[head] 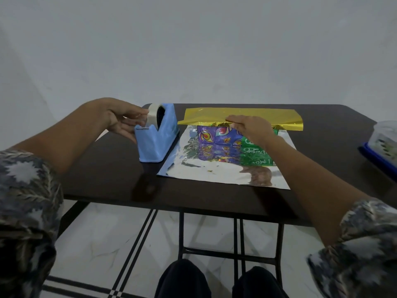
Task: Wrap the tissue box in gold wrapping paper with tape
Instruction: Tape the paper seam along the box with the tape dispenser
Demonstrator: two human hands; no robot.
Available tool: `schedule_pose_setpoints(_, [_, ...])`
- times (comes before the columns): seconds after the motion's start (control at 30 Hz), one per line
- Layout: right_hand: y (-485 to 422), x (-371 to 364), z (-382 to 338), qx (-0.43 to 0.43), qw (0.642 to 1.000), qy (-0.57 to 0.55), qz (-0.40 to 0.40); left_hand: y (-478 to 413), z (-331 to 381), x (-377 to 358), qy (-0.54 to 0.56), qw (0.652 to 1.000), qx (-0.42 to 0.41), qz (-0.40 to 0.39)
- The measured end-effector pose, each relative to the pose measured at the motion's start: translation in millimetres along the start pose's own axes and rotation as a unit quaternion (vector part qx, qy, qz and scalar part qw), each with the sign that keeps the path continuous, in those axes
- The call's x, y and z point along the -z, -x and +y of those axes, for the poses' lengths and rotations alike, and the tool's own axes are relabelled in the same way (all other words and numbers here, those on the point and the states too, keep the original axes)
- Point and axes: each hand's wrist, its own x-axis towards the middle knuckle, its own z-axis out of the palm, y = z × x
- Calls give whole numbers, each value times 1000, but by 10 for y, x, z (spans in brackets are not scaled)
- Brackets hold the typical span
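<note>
The tissue box (pixel 217 135), purple and green with a bright pattern, stands on the wrapping paper (pixel 214 168), whose silver inner side faces up in front. The paper's gold flap (pixel 242 117) is folded over the box top. My right hand (pixel 250 126) presses flat on that flap, fingers straight. A blue tape dispenser (pixel 155 138) with a clear tape roll (pixel 153 115) stands left of the paper. My left hand (pixel 122 120) is at the dispenser's left side, its thumb and fingers touching the roll near the tape end.
The dark table (pixel 107 168) has its front edge close to me and its left edge beside the dispenser. A plastic container with a blue base (pixel 382 145) sits at the right edge. My knees show under the table.
</note>
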Motion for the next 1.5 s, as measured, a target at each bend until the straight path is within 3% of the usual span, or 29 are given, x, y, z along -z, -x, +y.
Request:
schedule_pose_setpoints(0.2, [-2, 0, -1, 1, 1000, 8, -5, 14, -55, -73, 62, 998, 27, -13])
schedule_pose_setpoints(0.67, [24, 35, -45, -13, 1000, -8, -15, 93, -203, -152, 167, 981, -88, 33])
schedule_pose_setpoints(0.93, [6, 14, 2, -8, 1000, -13, -23, -73, -427, -211, 314, 931, -158, 101])
schedule_pose_setpoints(1.23, [-1, -3, 18, 2, 1000, -9, -3, -36, -578, -248, 321, 929, -167, 70])
schedule_pose_setpoints(1.5, [14, 21, -1, 3, 1000, 0, -8, -65, -711, -317, 361, 911, -171, 101])
